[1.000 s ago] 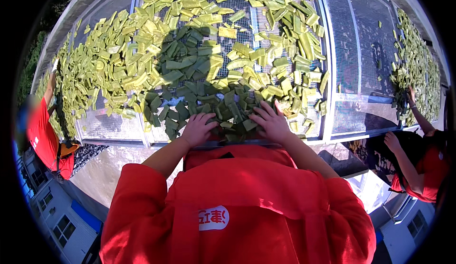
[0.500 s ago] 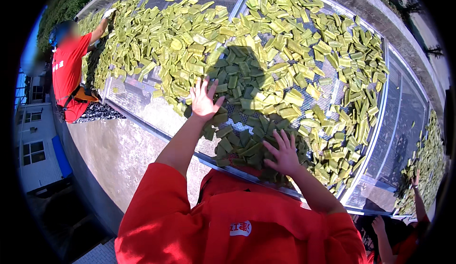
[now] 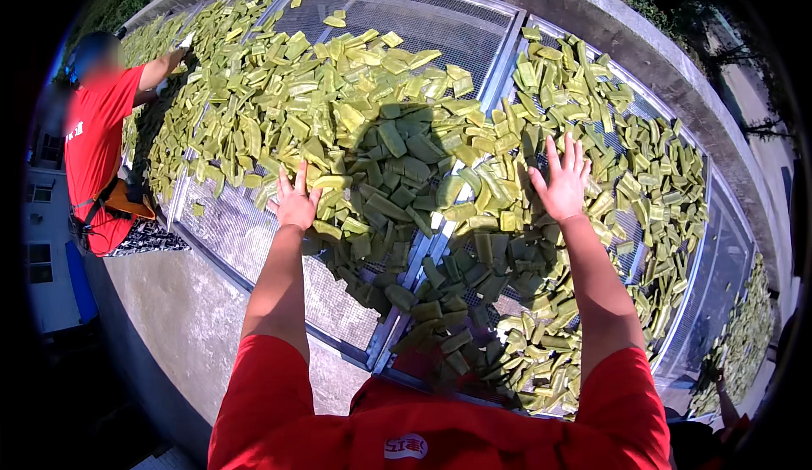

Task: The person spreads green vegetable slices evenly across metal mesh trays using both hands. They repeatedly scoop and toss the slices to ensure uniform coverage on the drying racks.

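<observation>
left hand [image 3: 296,206] and right hand [image 3: 563,186] spread over green pieces [image 3: 408,166].

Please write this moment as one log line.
left hand: open, at green pieces | right hand: open, at green pieces | mesh panels: underneath

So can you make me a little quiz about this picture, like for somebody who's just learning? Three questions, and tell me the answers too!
1. True or false: the person's left hand and right hand are both squeezed into fists.

2. Pick one: what colour are the flat pieces spread over the mesh racks?
A) blue
B) green
C) red

3. Short answer: on which side of the picture is the co-worker with an orange item at the waist?

Key:
1. False; both hands are open, with fingers spread.
2. B, green.
3. The left side.
</observation>
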Demonstrator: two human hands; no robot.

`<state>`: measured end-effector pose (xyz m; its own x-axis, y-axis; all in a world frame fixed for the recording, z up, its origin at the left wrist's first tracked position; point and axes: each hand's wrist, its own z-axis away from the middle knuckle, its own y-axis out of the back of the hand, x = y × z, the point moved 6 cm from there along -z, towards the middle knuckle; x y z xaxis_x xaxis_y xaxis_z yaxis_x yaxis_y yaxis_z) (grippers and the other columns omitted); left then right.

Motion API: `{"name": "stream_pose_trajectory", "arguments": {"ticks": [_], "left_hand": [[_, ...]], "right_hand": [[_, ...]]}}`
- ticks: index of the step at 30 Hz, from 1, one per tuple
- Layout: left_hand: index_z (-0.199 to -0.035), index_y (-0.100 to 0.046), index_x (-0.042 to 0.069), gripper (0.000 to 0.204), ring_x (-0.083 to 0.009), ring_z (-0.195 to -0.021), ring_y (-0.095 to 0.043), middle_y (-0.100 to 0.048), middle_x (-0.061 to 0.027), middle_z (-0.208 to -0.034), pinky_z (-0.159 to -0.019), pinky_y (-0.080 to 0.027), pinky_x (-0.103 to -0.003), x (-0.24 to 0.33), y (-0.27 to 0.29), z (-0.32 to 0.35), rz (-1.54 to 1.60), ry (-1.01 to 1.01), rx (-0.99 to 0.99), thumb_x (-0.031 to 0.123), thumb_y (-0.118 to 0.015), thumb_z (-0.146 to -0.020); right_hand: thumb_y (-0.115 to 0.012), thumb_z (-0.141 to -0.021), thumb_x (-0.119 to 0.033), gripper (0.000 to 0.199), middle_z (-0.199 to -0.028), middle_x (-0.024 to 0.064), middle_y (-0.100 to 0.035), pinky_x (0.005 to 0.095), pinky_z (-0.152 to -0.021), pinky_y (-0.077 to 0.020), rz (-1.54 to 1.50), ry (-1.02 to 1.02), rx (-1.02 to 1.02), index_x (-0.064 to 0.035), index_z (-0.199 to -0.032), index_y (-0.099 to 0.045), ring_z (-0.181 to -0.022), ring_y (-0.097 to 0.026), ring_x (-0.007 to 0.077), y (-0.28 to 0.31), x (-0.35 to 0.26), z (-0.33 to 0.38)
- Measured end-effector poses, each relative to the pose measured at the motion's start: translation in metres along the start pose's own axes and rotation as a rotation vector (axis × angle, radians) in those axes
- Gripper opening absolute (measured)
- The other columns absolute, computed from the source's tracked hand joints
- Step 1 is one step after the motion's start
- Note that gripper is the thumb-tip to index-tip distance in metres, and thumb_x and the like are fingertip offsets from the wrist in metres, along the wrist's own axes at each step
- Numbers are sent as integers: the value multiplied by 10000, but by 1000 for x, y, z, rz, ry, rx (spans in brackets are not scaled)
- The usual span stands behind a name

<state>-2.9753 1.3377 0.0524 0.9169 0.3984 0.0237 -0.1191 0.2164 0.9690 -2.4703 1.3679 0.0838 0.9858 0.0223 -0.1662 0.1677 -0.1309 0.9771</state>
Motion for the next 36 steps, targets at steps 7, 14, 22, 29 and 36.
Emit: {"name": "stream_pose_trajectory", "arguments": {"ticks": [7,14,22,29,36], "left_hand": [[-1458,-114,307,668,-352,-1391,79,-32,-167,-1517,-1074,-26,-549,-49,-41,-4,464,43,-36,612,-313,-898],[-1445,-223,142,655,-377,-1385,-45,-94,-176,-1507,-1066,-18,-557,87,22,46,644,-372,422,484,-389,-912],[-1382,-376,222,626,-388,-1360,-124,-236,-92,-1475,-1029,-23,-646,237,-27,121,114,-769,143,439,-557,-823],[-1310,-471,203,571,-407,-1329,-182,-314,-93,-1434,-1047,-70,-621,243,-33,108,117,-756,188,340,-621,-777],[-1243,-542,214,487,-399,-1317,-202,-352,-87,-1402,-1047,-87,-611,226,-42,108,140,-702,162,292,-623,-769]], "right_hand": [[-516,-786,-602,698,-1495,154,-155,620,-1054,-76,-611,38,-177,-237,-1365,-380,-1367,-142,383,-54,-209,-51],[-612,-746,-517,673,-1467,89,-218,621,-1033,-202,-582,611,-402,-323,-1350,-387,-1303,-276,378,-43,-215,60],[-464,-858,-471,563,-1466,74,-256,609,-1060,-110,131,56,-189,-278,-1377,-360,-1353,-194,351,-21,57,-13],[-468,-822,-597,681,-1517,99,-114,584,-1077,-96,3,-181,-6,-315,-1415,-284,-1391,-103,323,-19,90,-142],[-373,-794,-711,676,-1526,85,-56,639,-1054,-70,-5,-72,-218,-437,-1398,-242,-1364,-130,418,-68,71,-185]]}}
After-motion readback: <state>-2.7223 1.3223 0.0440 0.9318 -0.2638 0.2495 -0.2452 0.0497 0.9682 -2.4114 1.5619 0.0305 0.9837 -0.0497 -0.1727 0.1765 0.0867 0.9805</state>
